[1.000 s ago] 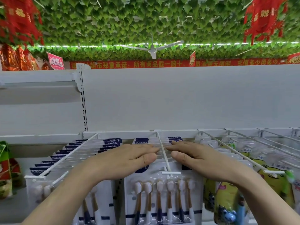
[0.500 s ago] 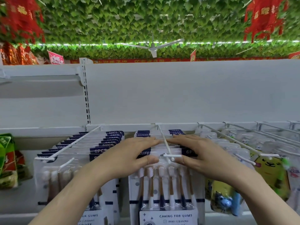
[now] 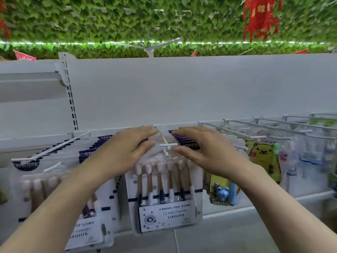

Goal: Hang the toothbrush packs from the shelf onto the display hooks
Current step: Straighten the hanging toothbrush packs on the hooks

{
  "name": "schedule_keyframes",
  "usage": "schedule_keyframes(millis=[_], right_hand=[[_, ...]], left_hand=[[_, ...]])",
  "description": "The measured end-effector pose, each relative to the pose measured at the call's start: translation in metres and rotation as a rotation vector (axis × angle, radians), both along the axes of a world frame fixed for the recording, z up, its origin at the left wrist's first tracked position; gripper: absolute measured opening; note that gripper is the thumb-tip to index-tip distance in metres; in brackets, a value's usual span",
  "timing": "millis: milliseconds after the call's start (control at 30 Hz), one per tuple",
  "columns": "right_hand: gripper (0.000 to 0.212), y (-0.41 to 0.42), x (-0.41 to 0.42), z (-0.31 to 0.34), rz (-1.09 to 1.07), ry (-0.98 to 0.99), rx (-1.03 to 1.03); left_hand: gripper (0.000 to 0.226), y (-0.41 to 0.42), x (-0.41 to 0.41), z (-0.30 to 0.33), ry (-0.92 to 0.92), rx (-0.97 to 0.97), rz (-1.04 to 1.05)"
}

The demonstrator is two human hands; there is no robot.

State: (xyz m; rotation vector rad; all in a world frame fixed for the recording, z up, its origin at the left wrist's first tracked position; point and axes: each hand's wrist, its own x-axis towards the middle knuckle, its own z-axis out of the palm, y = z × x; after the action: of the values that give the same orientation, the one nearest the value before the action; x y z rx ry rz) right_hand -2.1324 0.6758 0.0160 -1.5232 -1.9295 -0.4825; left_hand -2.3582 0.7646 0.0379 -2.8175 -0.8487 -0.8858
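Green plastic leaves (image 3: 164, 19) fill the top of the frame, with a white ceiling fan (image 3: 148, 47) at upper centre and a red hanging decoration (image 3: 260, 17) at upper right. Below them a plain white back panel (image 3: 182, 88) spans the middle, smooth and bare, giving open room above the hooks; a slotted upright (image 3: 71, 99) edges it at the left.

At frame centre a thin white display hook (image 3: 164, 141) juts toward the camera, ending in a short crossbar. A row of toothbrush packs (image 3: 167, 194) hangs from it: clear glossy blister fronts over white card, brushes with brown and navy handles standing side by side, navy header strips stacked behind. The left hand (image 3: 125, 154) lies on the pack tops just left of the hook, the right hand (image 3: 206, 152) just right of it. Both sets of fingers are straight and held together, flat on the headers, with the thumbs spread toward the crossbar; nothing is pinched.

A second hook (image 3: 47, 152) at left centre carries a similar blurred row of packs (image 3: 54, 198). To the right hang a yellow cartoon pack (image 3: 262, 157) and further wire hooks (image 3: 291, 125). A grey floor (image 3: 237, 234) shows at lower right.
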Motion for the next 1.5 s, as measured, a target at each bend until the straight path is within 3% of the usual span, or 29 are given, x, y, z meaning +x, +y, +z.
schedule_keyframes(millis=[233, 433, 600, 933, 1100, 1500], right_hand=[[0.044, -0.045, 0.038, 0.048, 0.061, 0.012, 0.063], [0.044, -0.053, 0.091, 0.095, 0.053, -0.080, 0.070], [0.038, -0.028, 0.142, 0.119, -0.017, -0.225, -0.047], [0.027, 0.041, 0.181, 0.107, 0.037, -0.203, -0.357], [0.020, 0.053, 0.184, 0.105, 0.047, -0.177, -0.423], [0.025, 0.072, 0.170, 0.096, 0.021, -0.200, -0.557]], left_hand=[[0.051, -0.051, 0.041, 0.055, -0.094, 0.085, -0.066], [0.045, -0.042, 0.108, 0.092, 0.121, 0.097, 0.010], [0.046, -0.020, 0.152, 0.096, 0.286, 0.063, 0.098], [0.033, 0.016, 0.188, 0.085, 0.377, -0.114, 0.063], [0.021, 0.034, 0.194, 0.082, 0.348, -0.128, -0.007], [0.016, 0.056, 0.210, 0.067, 0.409, -0.274, -0.106]])
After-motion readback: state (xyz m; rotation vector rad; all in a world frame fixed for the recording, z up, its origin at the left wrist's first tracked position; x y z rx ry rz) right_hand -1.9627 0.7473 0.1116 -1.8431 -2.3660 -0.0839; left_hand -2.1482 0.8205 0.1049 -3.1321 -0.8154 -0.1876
